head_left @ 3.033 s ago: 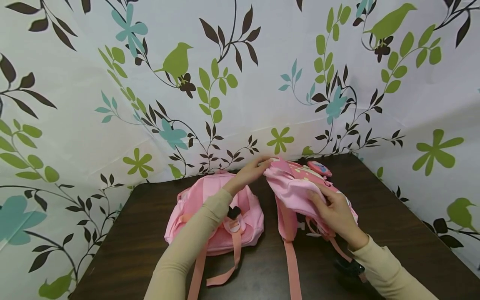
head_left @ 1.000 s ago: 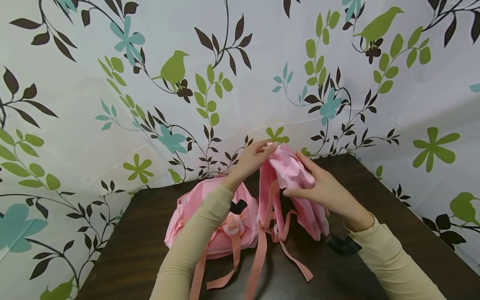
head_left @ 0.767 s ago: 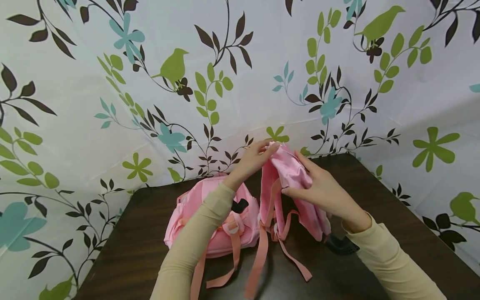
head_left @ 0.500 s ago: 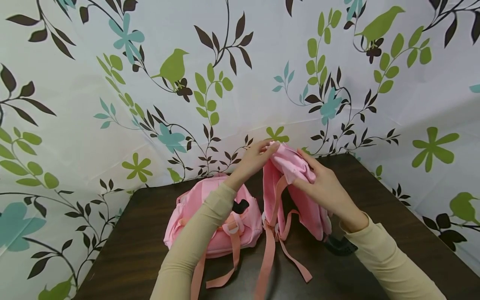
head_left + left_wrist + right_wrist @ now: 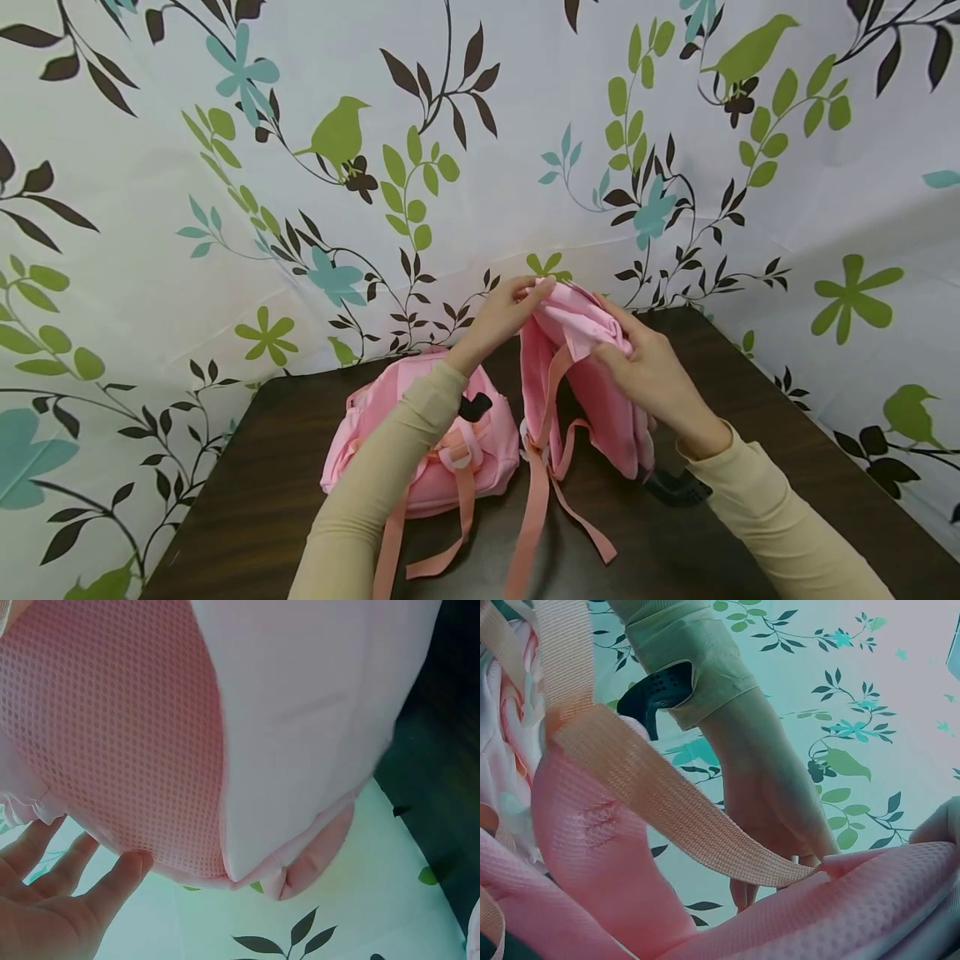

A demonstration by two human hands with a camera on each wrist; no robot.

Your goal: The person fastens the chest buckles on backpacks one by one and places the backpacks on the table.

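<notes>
A pink child's backpack stands raised, its straps turned toward the left and its front hidden. My left hand pinches its upper left corner. In the left wrist view, that hand's thumb lies at the edge of the mesh back panel. With my right hand I grip the folded top on the right side, thumb on the near face and fingers beyond. One orange-pink strap hangs to the table. The right wrist view shows my left hand at the bag's far edge.
A second pink backpack lies on the dark wooden table left of the first, partly behind my left forearm. Its loose strap trails toward the front. A patterned white cloth hangs behind the table.
The held backpack has turned, so its printed front and hanging charm are hidden and its straps show. My right hand has moved up to the top. Lately it has shifted only slightly.
</notes>
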